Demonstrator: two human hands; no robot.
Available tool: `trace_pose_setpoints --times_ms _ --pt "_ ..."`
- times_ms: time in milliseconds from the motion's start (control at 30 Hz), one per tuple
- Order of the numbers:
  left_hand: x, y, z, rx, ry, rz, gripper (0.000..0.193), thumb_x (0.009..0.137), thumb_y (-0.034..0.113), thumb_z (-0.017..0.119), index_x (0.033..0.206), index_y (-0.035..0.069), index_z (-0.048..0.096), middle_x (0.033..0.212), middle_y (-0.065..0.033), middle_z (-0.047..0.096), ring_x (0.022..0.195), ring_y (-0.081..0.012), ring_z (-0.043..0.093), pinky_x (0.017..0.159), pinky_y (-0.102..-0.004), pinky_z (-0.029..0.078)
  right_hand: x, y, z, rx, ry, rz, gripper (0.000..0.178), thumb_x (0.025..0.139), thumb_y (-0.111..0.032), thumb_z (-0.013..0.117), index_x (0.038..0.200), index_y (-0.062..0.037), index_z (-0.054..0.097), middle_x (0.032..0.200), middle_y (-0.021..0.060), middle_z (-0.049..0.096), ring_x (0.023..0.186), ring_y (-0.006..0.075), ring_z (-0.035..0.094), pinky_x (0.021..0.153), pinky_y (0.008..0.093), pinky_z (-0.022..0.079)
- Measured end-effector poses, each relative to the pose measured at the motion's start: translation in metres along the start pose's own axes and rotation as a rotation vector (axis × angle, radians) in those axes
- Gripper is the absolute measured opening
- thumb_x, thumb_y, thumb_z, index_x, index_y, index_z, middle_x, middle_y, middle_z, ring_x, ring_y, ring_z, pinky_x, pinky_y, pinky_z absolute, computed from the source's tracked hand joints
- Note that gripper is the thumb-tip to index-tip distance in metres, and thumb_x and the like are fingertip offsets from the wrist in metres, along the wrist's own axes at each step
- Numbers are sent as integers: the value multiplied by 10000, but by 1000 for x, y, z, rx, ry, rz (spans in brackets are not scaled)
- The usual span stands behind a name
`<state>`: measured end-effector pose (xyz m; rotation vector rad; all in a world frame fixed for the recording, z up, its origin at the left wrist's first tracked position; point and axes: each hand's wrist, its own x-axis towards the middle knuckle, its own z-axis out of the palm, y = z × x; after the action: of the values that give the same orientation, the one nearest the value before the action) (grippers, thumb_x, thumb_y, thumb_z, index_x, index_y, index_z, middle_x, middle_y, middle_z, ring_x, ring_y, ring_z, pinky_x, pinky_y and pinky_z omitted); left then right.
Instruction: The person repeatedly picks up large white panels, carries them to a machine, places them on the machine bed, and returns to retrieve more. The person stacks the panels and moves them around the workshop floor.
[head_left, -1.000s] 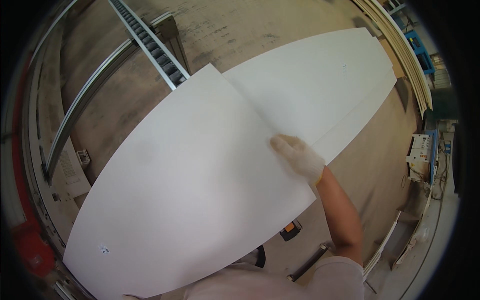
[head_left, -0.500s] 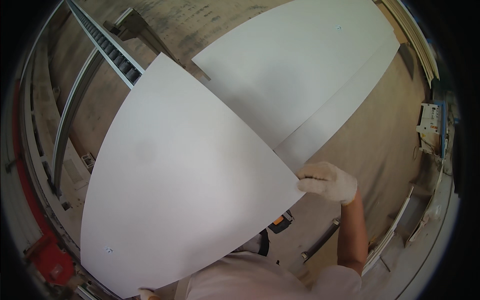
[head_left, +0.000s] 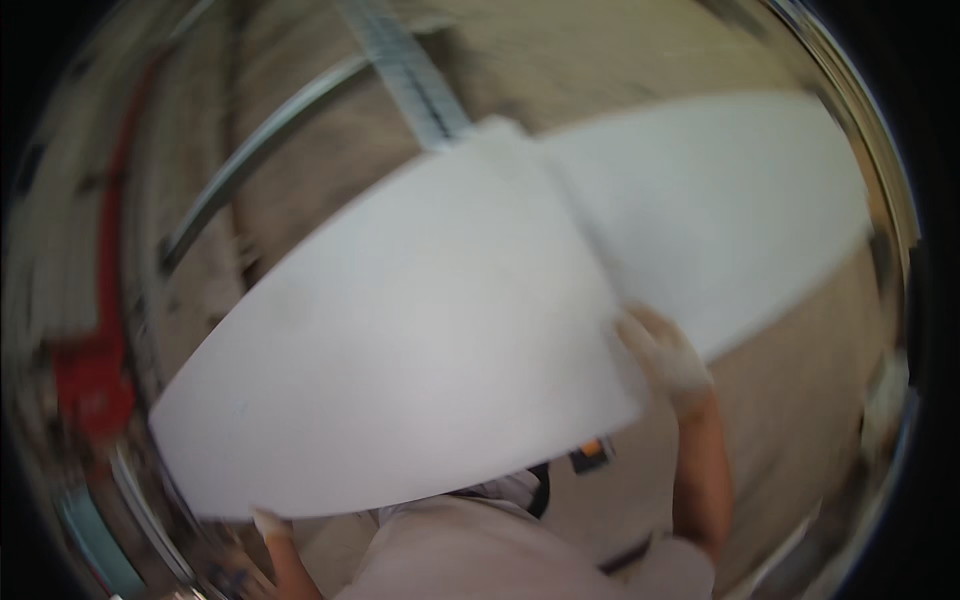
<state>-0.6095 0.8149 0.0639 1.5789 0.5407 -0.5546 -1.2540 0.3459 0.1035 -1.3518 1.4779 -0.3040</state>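
Note:
A large flat white panel (head_left: pixel 400 340) stretches across in front of me, smeared by motion. My right hand (head_left: pixel 668 360), in a pale work glove, is closed on its right edge near the corner. At the near left, my left hand (head_left: pixel 270 522), also gloved, grips the panel's near edge. Most of the left hand's fingers are hidden under the sheet. Beyond the right edge lies another white panel (head_left: pixel 740 210), partly covered by the held one.
A grey roller conveyor rail (head_left: pixel 410 75) runs up from the panel's far corner. A curved metal rail (head_left: pixel 270 140) stands left of it. At the far left is a red machine part (head_left: pixel 92 388). Near my waist shows a black-and-orange object (head_left: pixel 590 455).
My view and the held panel have turned clockwise. The panel's far corner is now farther right, and my left hand shows higher up. Both hands keep hold of the panel.

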Motion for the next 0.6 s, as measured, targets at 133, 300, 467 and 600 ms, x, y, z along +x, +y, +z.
trace_pose_setpoints --times_ms 133,300,467,600 --pt "2 -19 -25 284 333 245 846 1035 654 459 1408 -100 548 1341 -173 654 1128 -343 633 1003 -455 515 -45 -31 42 94 94 129 527 1061 -326 568 1328 129 585 1108 214 741 932 275 717 850 357 578" --pt "-8 -30 -16 411 597 285 930 951 720 526 995 -196 679 939 -300 705 916 -387 684 870 -470 510 -105 -46 55 -396 212 143 771 1069 -553 468 1328 161 602 1340 361 622 1250 452 594 1108 445 440" --pt "-26 -5 -19 424 524 263 870 948 684 533 926 -171 696 922 -321 710 939 -437 696 894 -493 502 -130 -36 82 -396 286 138 835 1051 -581 490 1321 204 572 1328 381 617 1204 487 606 1058 485 477" --pt "-13 10 -24 385 481 246 869 938 691 546 879 -163 697 903 -329 703 935 -429 705 883 -495 507 -133 -40 102 -380 373 113 830 1042 -589 505 1276 202 602 1250 359 659 1111 471 631 1008 489 505"
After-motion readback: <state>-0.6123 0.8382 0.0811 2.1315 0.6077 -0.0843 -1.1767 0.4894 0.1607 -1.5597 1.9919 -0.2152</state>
